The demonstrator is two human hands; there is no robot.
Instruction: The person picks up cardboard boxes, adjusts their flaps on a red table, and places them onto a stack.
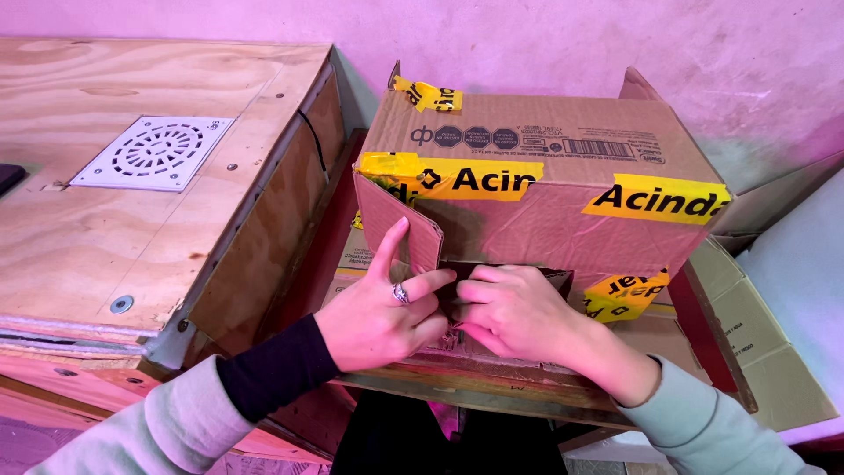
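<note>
We see a plywood bench [105, 229] with a white square drain grate [154, 151] at left | a brown cardboard box with yellow tape strips [536, 176] lies on its side, centre | our left hand [382, 312] and right hand [519, 312] meet, fingertips pinching a small dark flat piece [457, 273] at the box's opening | left index finger props the flap [396, 215].

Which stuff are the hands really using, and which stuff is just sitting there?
In use:
left hand
right hand
cardboard box with yellow tape
small dark piece pinched by both hands

Just lying about:
plywood crate
white round-holed grate
flattened cardboard
</note>
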